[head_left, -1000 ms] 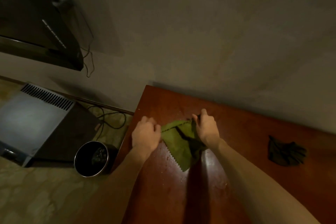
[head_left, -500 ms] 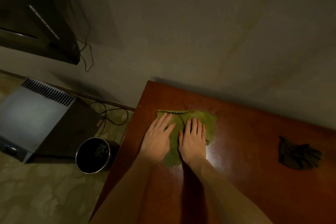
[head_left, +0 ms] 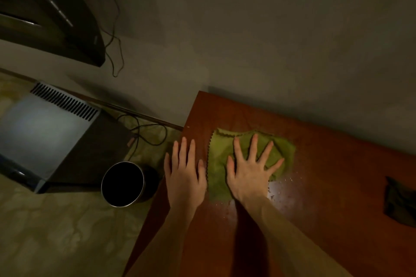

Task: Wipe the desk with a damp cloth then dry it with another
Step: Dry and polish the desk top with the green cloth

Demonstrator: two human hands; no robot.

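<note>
Green cloth (head_left: pixel 218 158) lies spread flat on the reddish-brown desk (head_left: pixel 326 189), directly under the right hand (head_left: pixel 249 175); that hand is released, palm down, its fingers (head_left: pixel 254 148) straight and fanned wide, pressing on the fabric; the cloth's far edge and its zigzag-cut side edge show beyond the fingertips and to the thumb side of the hand. The left hand (head_left: pixel 184 175) is likewise unclenched and grasps nothing; it lies flat with fingers straight and close together, just beside the right hand, on bare wood at the desk's side edge; its thumb reaches the cloth's zigzag edge, though whether they touch cannot be told. Small water droplets (head_left: pixel 290 179) glint on the wood just off the right hand's little-finger side and near its wrist. A dark cloth (head_left: pixel 400 200) lies crumpled on the desk, well apart from the right hand on that same outer side. Beyond the left hand's outer side, down on the floor, stands a dark round metal cup (head_left: pixel 122 184); further out sits a grey vented box (head_left: pixel 45 132), with a black cable (head_left: pixel 146 134) trailing beside it.
</note>
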